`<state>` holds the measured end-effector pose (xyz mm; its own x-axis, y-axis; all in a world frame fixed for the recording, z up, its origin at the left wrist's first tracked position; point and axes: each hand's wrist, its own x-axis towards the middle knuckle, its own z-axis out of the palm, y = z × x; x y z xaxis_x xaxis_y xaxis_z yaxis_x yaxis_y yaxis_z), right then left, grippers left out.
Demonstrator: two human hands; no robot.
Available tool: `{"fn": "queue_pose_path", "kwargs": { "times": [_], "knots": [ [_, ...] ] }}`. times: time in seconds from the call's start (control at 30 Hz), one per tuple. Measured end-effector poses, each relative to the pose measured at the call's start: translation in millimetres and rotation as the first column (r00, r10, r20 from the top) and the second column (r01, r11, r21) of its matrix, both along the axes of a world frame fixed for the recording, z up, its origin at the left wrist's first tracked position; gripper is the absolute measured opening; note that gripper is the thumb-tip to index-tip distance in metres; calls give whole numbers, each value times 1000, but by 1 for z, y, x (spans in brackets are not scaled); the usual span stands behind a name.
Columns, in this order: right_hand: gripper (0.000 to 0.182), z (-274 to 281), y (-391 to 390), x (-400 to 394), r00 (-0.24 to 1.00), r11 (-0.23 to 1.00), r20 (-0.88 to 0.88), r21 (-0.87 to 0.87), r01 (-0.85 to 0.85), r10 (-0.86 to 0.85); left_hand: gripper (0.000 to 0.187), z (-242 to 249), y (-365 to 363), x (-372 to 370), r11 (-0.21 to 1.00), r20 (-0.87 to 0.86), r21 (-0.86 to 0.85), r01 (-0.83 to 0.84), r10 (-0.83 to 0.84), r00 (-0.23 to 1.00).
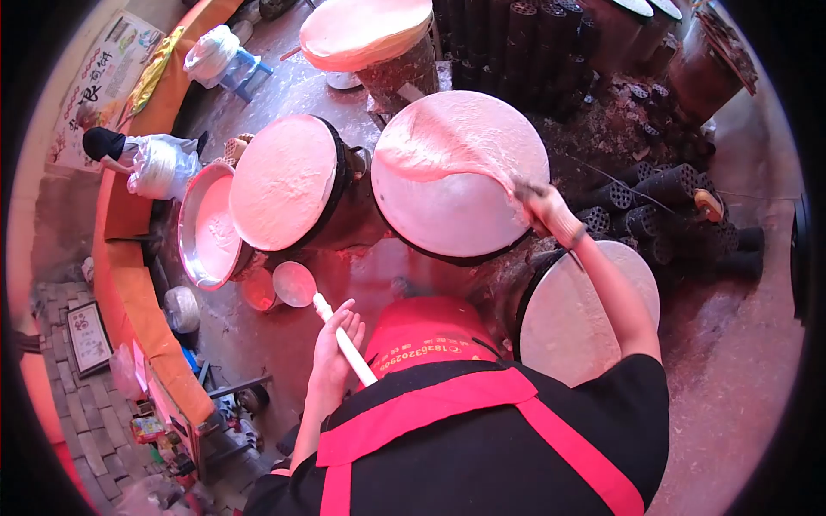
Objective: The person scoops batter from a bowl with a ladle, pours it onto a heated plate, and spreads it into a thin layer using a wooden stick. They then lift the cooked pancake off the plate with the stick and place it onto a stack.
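My right hand (553, 213), apparently in a pale glove, is closed around a scraper (523, 189) at the right side of a round griddle (465, 219). Pale batter (456, 138) covers the griddle's far part, with a thick wavy edge reaching to the scraper; the near part looks smooth and thinly coated. My left hand (331, 344) is by my apron, closed loosely on the pale handle of a ladle (344, 342). The ladle's round head (294, 284) points forward, near a small reddish bowl (258, 290).
A second coated griddle (288, 182) and a metal basin of batter (215, 225) stand to the left. Another griddle (594, 314) is by my right elbow. A stack of thin round sheets (366, 34) sits behind. Black perforated coal cylinders (662, 185) lie right. A person (142, 150) is far left.
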<state>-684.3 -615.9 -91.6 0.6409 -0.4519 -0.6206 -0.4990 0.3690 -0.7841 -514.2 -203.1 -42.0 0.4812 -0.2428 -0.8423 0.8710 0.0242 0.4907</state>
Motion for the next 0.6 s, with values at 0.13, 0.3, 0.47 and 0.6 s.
{"fn": "queue_pose_path", "kwargs": {
  "times": [0.13,0.3,0.47,0.6],
  "knots": [
    [37,-5,28,8,980,986,120,19,-164,161,31,9,3,-2,999,9,31,21,-21,1000],
    [39,20,76,-64,992,982,16,140,-129,128,29,4,0,19,995,3,5,100,-100,995],
    [42,-22,119,-30,749,776,232,45,630,-621,32,3,-9,58,948,58,-79,307,-304,951],
    [46,-51,172,-14,928,944,198,-39,329,-315,30,-1,-8,106,862,131,-115,493,-479,868]
  ]
}}
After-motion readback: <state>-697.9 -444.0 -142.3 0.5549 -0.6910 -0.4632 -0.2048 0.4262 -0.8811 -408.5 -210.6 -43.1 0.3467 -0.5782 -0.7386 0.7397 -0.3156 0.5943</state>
